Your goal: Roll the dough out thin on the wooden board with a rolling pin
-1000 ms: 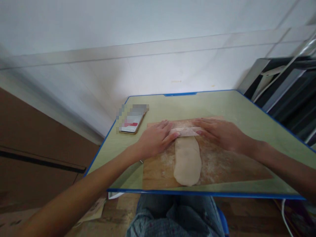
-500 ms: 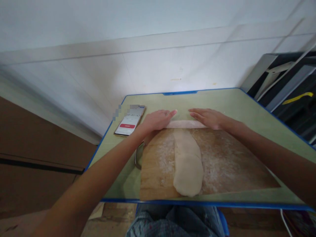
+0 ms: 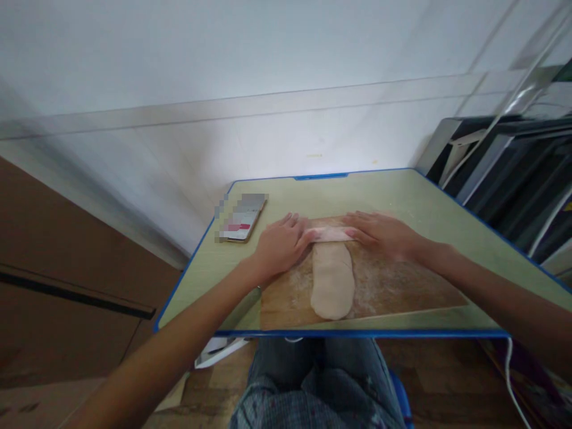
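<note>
A pale, floury rolling pin (image 3: 331, 234) lies crosswise over the far end of a long flat piece of dough (image 3: 333, 283). My left hand (image 3: 282, 243) presses on the pin's left end, its thumb along the near side. On the right end rests my right hand (image 3: 379, 232), fingers stretched over the pin and slightly blurred. Both palms hide the ends of the pin. Under the dough is a wooden board (image 3: 393, 292) dusted with flour. The dough runs toward me, rounded at its near end.
A phone (image 3: 243, 220) lies on the green, blue-edged table (image 3: 375, 190), left of the board. Behind the table stands a white wall (image 3: 268, 143). Dark panels (image 3: 513, 173) and a white cable lean at the right. My legs (image 3: 317, 369) are below the near edge.
My hands have drawn the rolling pin back from the board's far edge onto the dough's far part. The board now shows beyond the pin. My view has also shifted upward.
</note>
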The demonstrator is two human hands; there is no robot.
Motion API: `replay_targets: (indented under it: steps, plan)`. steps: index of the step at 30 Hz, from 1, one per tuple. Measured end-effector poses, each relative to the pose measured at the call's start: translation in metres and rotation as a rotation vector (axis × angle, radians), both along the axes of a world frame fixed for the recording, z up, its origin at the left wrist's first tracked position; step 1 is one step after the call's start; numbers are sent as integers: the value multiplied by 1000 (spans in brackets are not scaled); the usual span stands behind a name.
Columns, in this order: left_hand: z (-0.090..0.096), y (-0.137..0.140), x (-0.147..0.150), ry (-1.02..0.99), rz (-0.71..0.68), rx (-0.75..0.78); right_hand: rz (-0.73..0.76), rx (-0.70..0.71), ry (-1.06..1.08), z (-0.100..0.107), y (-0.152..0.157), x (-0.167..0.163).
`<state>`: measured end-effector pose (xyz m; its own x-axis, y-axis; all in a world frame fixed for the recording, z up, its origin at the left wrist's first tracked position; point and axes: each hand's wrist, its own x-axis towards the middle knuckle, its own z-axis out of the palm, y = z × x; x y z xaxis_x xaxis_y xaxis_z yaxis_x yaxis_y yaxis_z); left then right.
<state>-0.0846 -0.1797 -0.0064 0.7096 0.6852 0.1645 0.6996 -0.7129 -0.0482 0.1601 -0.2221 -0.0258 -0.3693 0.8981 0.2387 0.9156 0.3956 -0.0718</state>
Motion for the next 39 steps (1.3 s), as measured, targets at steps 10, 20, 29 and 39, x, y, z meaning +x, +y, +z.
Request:
replay_targets:
  steps: [10, 20, 29, 39]
  plan:
    - [2, 14, 12, -10, 65, -24, -66, -26, -4, -2, 9, 0]
    - [2, 72, 30, 12, 138, -158, -166, -209, 73, 3, 62, 9]
    - [-8, 109, 43, 51, 45, -119, -76, -232, 60, 7, 89, 17]
    - [7, 73, 33, 85, 156, -235, -140, -215, 112, 9, 52, 6]
